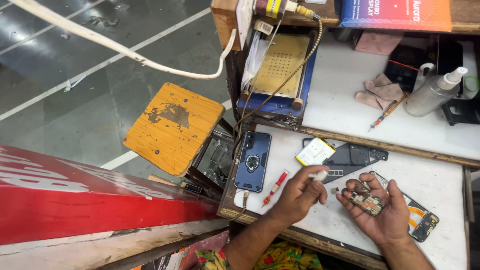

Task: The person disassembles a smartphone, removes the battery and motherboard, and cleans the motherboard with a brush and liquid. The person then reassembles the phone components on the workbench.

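My right hand (381, 212) lies palm up on the white table (440, 185) and cradles a small circuit board (366, 202). My left hand (300, 192) is closed around a small white tool (318, 175), its tip pointing toward the board. Under my right hand lies an opened phone (420, 220) with its orange flex cable showing. A dark back cover (352, 157) and a yellow-white battery (314, 151) lie just beyond my hands.
A blue phone in a ring case (252, 161) and a red screwdriver (275, 186) sit at the table's left. Behind are a blue heating plate (280, 70), pink cloth (379, 91), another screwdriver (387, 112) and spray bottle (435, 92). A wooden stool (172, 127) stands left.
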